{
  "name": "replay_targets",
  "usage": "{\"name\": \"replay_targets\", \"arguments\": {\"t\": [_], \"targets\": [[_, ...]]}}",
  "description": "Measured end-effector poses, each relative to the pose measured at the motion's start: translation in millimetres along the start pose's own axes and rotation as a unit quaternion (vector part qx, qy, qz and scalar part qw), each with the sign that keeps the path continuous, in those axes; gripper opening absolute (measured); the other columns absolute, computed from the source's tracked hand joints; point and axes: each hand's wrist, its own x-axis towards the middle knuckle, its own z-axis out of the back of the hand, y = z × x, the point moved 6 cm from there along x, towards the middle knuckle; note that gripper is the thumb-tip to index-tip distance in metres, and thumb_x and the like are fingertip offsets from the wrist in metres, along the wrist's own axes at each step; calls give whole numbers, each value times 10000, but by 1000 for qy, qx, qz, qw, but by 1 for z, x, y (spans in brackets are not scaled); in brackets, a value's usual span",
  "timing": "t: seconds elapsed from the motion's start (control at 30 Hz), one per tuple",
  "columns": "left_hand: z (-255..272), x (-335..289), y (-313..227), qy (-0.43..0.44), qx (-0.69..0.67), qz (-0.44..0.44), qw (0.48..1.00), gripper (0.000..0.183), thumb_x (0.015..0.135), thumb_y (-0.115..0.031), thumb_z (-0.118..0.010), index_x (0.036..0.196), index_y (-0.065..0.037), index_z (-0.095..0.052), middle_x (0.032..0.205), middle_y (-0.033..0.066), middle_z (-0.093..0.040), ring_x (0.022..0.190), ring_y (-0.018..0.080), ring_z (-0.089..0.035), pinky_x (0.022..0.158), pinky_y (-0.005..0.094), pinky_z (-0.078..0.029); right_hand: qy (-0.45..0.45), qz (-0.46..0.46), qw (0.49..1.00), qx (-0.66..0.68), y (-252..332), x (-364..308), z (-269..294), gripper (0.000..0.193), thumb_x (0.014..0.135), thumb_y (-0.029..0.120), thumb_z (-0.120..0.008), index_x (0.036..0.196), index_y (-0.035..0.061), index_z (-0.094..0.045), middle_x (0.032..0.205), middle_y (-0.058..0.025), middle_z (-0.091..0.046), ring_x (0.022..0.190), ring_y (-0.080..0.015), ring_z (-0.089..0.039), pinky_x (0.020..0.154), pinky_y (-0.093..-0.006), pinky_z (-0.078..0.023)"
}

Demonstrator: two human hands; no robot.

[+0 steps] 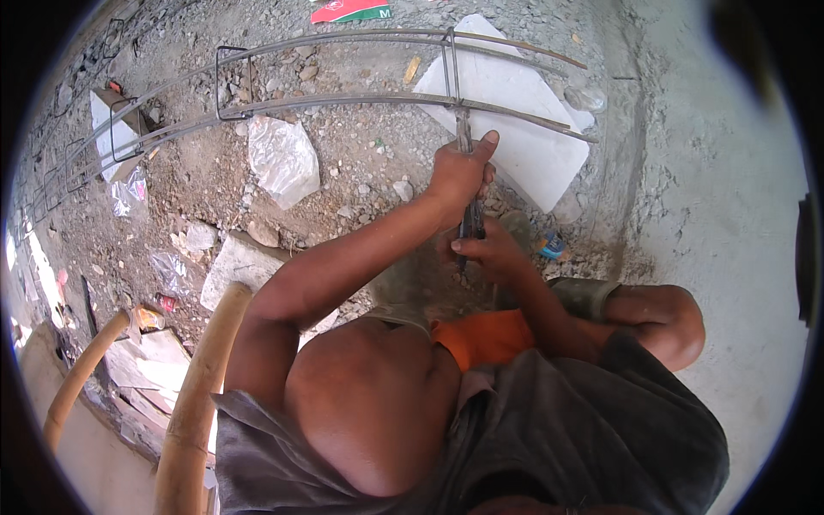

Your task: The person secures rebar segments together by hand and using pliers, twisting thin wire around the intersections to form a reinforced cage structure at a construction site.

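A long steel rebar cage (343, 100) curves across the ground in front of me, its thin bars joined by square stirrups (220, 84). My left hand (458, 174) is closed around a long dark bundle of wire (471, 221), thumb pointing up and right. The upper end of this bundle meets the near bar beside the right-hand stirrup; whether it is fastened there I cannot tell. Lower down, my right hand (495, 250) is closed on the same bundle, close to my knees. Its lower end sticks out below that hand.
White board pieces (532, 163) lie under the cage's right end. A block (116, 133) is beneath its left part. Clear plastic (283, 160), stones (262, 233) and a blue wrapper (551, 246) litter the ground. Bamboo poles (196, 403) rise at left; concrete floor (712, 197) lies right.
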Motion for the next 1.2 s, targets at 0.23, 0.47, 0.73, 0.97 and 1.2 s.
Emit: {"name": "replay_targets", "arguments": {"t": [0.23, 0.47, 0.73, 0.97, 1.2], "targets": [[7, -3, -7, -67, 88, -71, 991, 374, 914, -389, -692, 880, -48, -542, 733, 47, -590, 618, 131, -535, 573, 292, -450, -223, 118, 892, -374, 18, 0, -14, 365, 873, 104, -597, 1217, -3, -535, 1005, -153, -639, 783, -203, -641, 715, -378, -509], [12, -5, -4, 45, -43, -34, 997, 433, 920, -455, -660, 934, -42, -531, 785, 60, -609, 677, 144, -566, 635, 307, -477, 153, -61, 939, 303, 5, -13, -19, 258, 930, 149, -611, 1135, 3, -554, 878, -105, -613, 762, -236, -643, 667, -368, -520], [10, -11, -13, 81, -19, -135, 987, 512, 927, -531, -623, 995, -35, -518, 844, 74, -632, 745, 160, -602, 706, 326, -508, -119, -11, 960, -254, 77, -40, -12, 326, 920, 132, -594, 1194, -35, -537, 853, -93, -633, 767, -185, -634, 703, -327, -515], [-36, -37, -55, 211, 73, -257, 940, 551, 884, -517, -668, 1049, 2, -586, 912, 87, -667, 861, 179, -634, 790, 333, -512, -127, 21, 976, -177, 187, -125, -2, 464, 891, 117, -621, 1290, -54, -457, 896, -106, -567, 745, -199, -569, 652, -310, -477], [33, -48, -66, 47, 185, -277, 942, 464, 851, -445, -717, 1017, -24, -618, 943, 80, -676, 914, 206, -645, 823, 357, -507, -147, 128, 959, -205, 222, -133, 38, 533, 920, 205, -641, 1332, -57, -426, 953, -131, -587, 806, -223, -572, 686, -333, -488]]}}
